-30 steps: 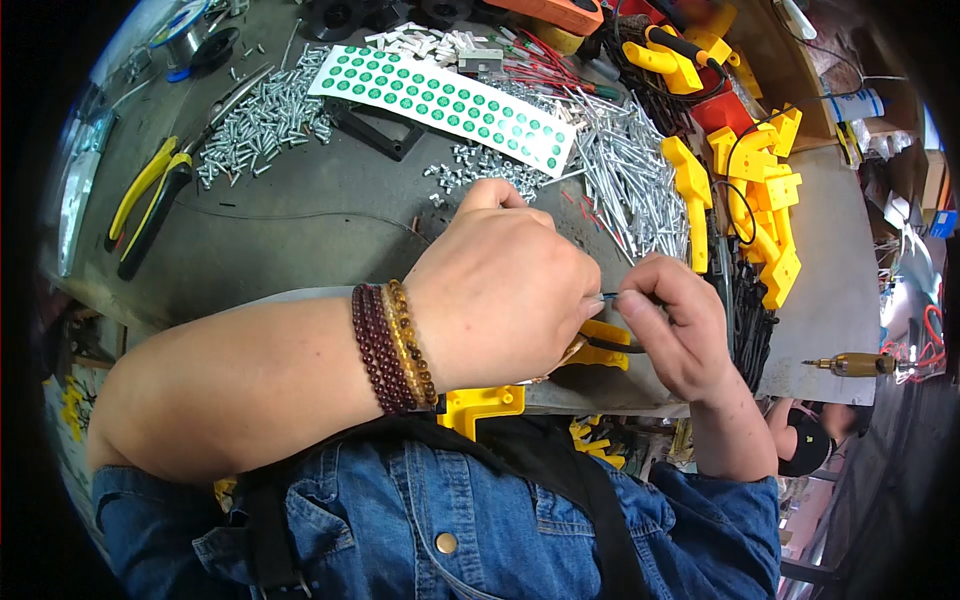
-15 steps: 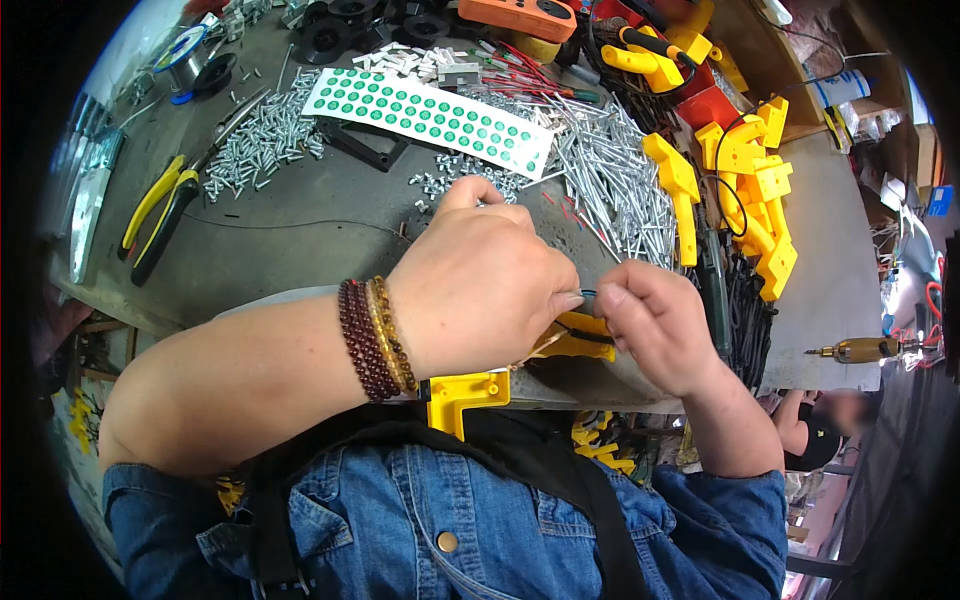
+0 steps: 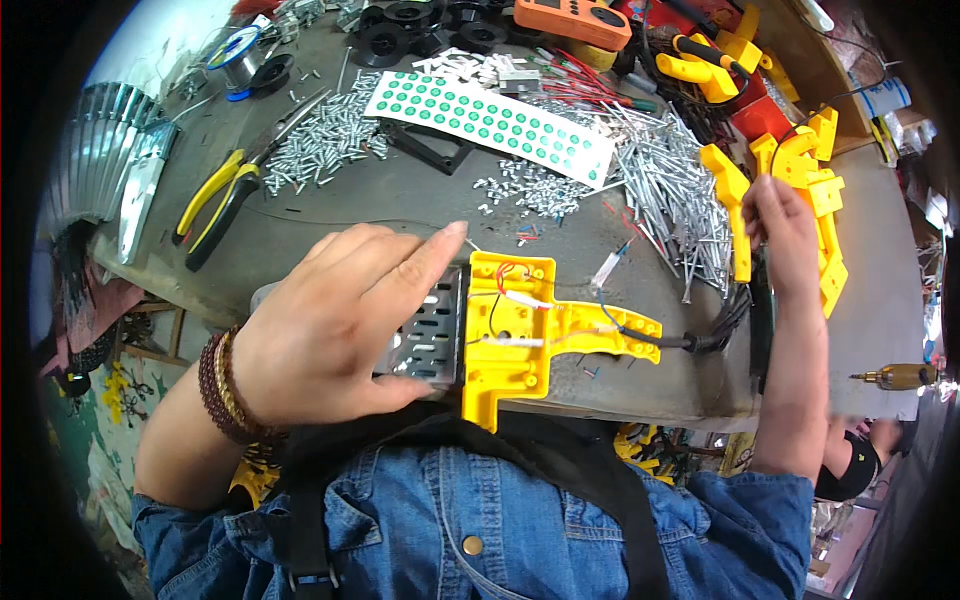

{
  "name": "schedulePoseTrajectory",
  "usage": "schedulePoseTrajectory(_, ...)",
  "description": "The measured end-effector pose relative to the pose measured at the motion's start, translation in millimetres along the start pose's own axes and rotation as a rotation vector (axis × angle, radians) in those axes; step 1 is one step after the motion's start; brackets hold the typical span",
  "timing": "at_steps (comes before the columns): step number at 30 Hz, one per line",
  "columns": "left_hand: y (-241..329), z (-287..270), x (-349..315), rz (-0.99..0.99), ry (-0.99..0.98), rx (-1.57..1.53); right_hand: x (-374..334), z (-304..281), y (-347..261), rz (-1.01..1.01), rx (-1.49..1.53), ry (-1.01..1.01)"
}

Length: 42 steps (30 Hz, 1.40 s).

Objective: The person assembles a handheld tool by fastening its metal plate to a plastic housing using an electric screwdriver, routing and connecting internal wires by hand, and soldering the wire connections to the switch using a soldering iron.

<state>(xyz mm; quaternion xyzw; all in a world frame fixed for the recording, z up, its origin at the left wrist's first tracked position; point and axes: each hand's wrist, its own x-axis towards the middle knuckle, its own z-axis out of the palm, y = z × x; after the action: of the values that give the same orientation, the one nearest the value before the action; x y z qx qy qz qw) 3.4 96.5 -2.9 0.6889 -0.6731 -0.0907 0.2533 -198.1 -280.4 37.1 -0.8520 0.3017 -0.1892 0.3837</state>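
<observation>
My left hand (image 3: 345, 320) spans a slotted metal plate (image 3: 430, 335), thumb along one edge and fingers over the other. Joined to the plate is a yellow plastic shell (image 3: 510, 375) with a handle (image 3: 590, 325), its open side facing up. Red and dark wires with white sleeves (image 3: 525, 300) lie inside, and a black cable (image 3: 675, 342) leaves the handle's end. At the right, my right hand (image 3: 780, 225) is slightly blurred, its fingers closed at the end of a yellow plastic piece (image 3: 763, 152) in the pile.
Yellow-and-black pliers (image 3: 225, 205), loose screws (image 3: 325, 140) and a sheet of green stickers (image 3: 490, 122) lie on the bench. Long metal rods (image 3: 670, 190) are heaped by the yellow parts. At the back are black spools (image 3: 385, 42) and an orange meter (image 3: 572, 20). A screwdriver (image 3: 890, 377) shows at the right.
My hands have parted. The left has moved left onto the slotted plate, uncovering the yellow shell and its wires; the right has moved away to the yellow pile. The view has shifted.
</observation>
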Motion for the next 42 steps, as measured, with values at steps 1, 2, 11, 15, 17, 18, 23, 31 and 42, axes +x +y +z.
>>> schedulePoseTrajectory(1,-1.8,-3.3,1.0,0.021,-0.035,-0.011,13.1,-9.0,5.8,0.039,0.078,0.025)
schedulePoseTrajectory(2,-3.6,-6.8,2.8,0.032,-0.069,-0.017,31.6,-12.6,12.6,0.072,0.162,0.041)
schedulePoseTrajectory(11,-56.5,3.4,60.3,0.065,-0.092,0.037,163.9,34.4,20.1,-0.33,0.012,0.031)
schedulePoseTrajectory(15,-50.6,1.4,70.7,-0.043,-0.048,-0.053,179.0,18.2,25.1,-0.523,-0.029,0.199)
schedulePoseTrajectory(17,-45.1,-1.5,60.5,-0.188,0.033,-0.202,166.9,9.1,8.2,-0.649,0.19,0.267)
schedulePoseTrajectory(18,-47.6,1.4,55.3,-0.206,0.038,-0.202,137.1,8.6,-13.4,-0.641,0.169,0.352)
schedulePoseTrajectory(23,-54.7,15.9,50.7,-0.051,0.011,0.055,32.9,26.8,-45.3,-0.531,0.846,0.375)
schedulePoseTrajectory(31,-16.2,-2.7,44.7,-0.09,0.335,-0.124,-5.9,64.3,-33.0,-0.022,1.072,0.065)
schedulePoseTrajectory(42,12.6,25.7,59.0,-0.044,0.354,-0.197,-13.4,81.6,-38.7,-0.014,1.019,-0.017)
